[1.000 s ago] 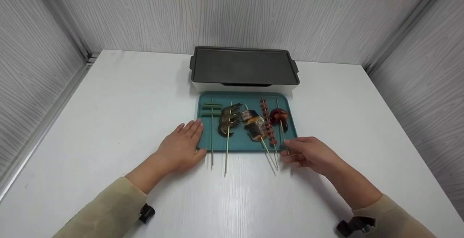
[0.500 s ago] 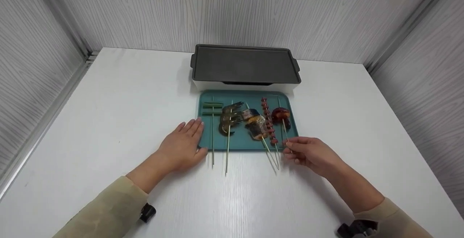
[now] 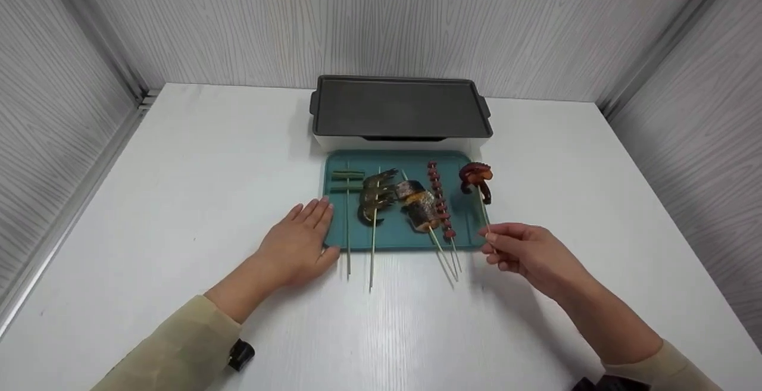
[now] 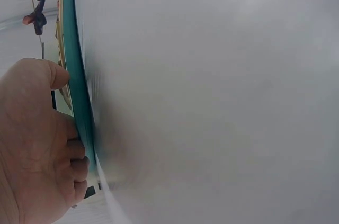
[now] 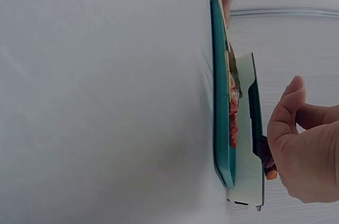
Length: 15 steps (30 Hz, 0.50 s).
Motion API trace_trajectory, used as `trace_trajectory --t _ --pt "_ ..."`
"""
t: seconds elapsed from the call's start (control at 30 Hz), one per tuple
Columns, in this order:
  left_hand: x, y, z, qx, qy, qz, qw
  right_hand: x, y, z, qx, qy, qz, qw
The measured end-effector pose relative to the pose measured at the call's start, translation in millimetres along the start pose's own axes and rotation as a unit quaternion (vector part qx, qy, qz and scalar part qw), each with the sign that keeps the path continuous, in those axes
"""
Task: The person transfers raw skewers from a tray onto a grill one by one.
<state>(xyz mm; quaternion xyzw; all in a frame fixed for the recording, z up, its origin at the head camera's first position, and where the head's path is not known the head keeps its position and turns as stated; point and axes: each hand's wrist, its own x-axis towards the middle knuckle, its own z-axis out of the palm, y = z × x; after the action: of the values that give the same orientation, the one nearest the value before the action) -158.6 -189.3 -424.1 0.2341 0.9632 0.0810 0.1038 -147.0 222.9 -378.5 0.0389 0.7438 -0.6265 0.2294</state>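
In the head view my right hand [image 3: 527,255] pinches the stick of an octopus skewer [image 3: 476,177], its reddish-brown curled piece raised above the tray's right side. That piece partly shows behind the fingers in the right wrist view. My left hand [image 3: 297,245] lies with straight fingers along the left edge of a teal tray [image 3: 393,237], thumb at the near corner. On the tray lie a green vegetable skewer [image 3: 348,188], a shrimp skewer [image 3: 376,197], a fish-chunk skewer [image 3: 419,206] and a skewer of small red pieces [image 3: 439,194]. Their sticks reach over the tray's near edge.
Directly behind the tray stands a dark flat griddle [image 3: 399,108] on a white base, with a handle at each end. The white table [image 3: 381,331] is bounded by a pale wood-grain back panel [image 3: 381,22] and side panels.
My right hand has lifted the octopus skewer off the tray and moved it to the right. The left hand has stayed at the tray's left edge.
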Motion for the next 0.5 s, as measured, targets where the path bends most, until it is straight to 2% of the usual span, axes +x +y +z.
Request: trace_trajectory --t 0.23,0.5 --pt "-0.5 0.1 -1.3 0.003 0.006 0.002 1.0 3.6 -27 -7 -0.023 0.03 -0.035 0.9987" --pt "0.2 -0.1 -0.4 0.001 0.012 0.002 0.9999 33.4 -62 -21 -0.011 0.053 -0.047 0.9974"
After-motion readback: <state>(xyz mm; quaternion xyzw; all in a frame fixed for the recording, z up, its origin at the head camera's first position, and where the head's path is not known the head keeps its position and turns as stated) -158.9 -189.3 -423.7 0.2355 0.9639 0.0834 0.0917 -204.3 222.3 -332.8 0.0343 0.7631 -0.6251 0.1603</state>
